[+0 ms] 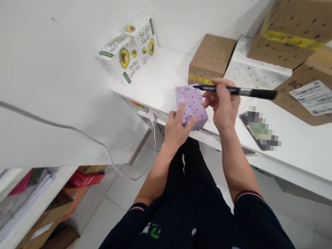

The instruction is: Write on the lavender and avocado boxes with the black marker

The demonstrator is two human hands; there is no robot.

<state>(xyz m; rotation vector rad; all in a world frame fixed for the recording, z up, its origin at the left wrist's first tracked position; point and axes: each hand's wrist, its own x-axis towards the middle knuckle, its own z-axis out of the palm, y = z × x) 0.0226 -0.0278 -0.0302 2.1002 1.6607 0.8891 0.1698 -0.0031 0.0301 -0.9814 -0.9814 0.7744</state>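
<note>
A small purple dotted box (190, 103) rests at the near edge of the white table (165, 80). My left hand (177, 126) grips its near side, fingers wrapped round the corner. My right hand (224, 105) is closed on a black marker pen (239, 91), held level with its tip over the box's top left edge.
A white avocado-print box (129, 49) stands at the table's back left. A brown dotted box (210, 59), a white dotted box (256, 69) and large cardboard cartons (325, 85) crowd the back right. A phone (259, 130) lies right of my hand. A shelf (32, 205) with boxes is lower left.
</note>
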